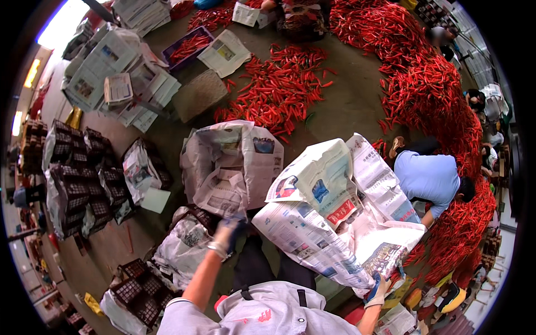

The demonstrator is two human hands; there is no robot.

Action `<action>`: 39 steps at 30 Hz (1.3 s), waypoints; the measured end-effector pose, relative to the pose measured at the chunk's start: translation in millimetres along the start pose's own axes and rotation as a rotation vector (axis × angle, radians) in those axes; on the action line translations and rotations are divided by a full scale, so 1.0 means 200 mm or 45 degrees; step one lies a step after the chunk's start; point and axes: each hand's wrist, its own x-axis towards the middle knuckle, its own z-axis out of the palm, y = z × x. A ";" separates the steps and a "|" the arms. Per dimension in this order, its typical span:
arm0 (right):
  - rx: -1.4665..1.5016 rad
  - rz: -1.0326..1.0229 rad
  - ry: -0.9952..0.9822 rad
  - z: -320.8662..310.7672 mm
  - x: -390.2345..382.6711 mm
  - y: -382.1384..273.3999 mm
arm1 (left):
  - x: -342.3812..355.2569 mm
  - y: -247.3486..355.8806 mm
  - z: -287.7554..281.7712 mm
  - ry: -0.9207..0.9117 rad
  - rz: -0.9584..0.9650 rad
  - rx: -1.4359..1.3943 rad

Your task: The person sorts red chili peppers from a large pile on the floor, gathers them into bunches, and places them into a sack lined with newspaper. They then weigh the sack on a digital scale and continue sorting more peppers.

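Observation:
My right hand point(379, 289), in a blue-and-white glove, grips the lower right edge of a big bundle of newspaper point(312, 223). The sheets are folded into an open, box-like shape in front of me; whether a crate is under them is hidden. My left hand point(231, 231), in a dark blue glove, is smeared by motion, so its fingers cannot be read. It is nearest to a newspaper-lined container point(262, 184), which stands upright just beyond it with its top open. A paper-covered dark crate point(190, 240) lies to the left of that hand.
Red chili peppers point(279, 84) lie heaped ahead, with a long pile point(430, 95) along the right. A person in a blue shirt point(427, 176) bends there. Stacked newspapers point(111, 72) stand at far left, near a purple crate point(187, 50). Dark crates point(72, 184) fill the left.

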 end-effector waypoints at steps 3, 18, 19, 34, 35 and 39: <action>-0.013 -0.012 0.184 -0.04 -0.04 0.09 | -0.01 -0.05 0.62 -0.417 -0.571 -0.080; -0.078 -0.032 0.618 -0.10 -0.18 0.28 | 0.27 -0.58 1.76 -0.214 -0.439 1.082; -0.070 -0.037 0.646 -0.09 -0.16 0.28 | 0.27 -0.50 1.80 -0.151 -0.435 1.115; -1.010 -0.727 0.533 0.76 0.55 -1.05 | 1.13 0.56 2.43 0.094 0.113 1.347; -1.168 -0.806 0.481 0.92 0.55 -1.25 | 1.23 0.57 2.40 -0.003 0.134 1.375; -1.413 -0.821 0.677 1.12 0.89 -1.66 | 1.35 0.71 2.68 -0.140 0.204 1.380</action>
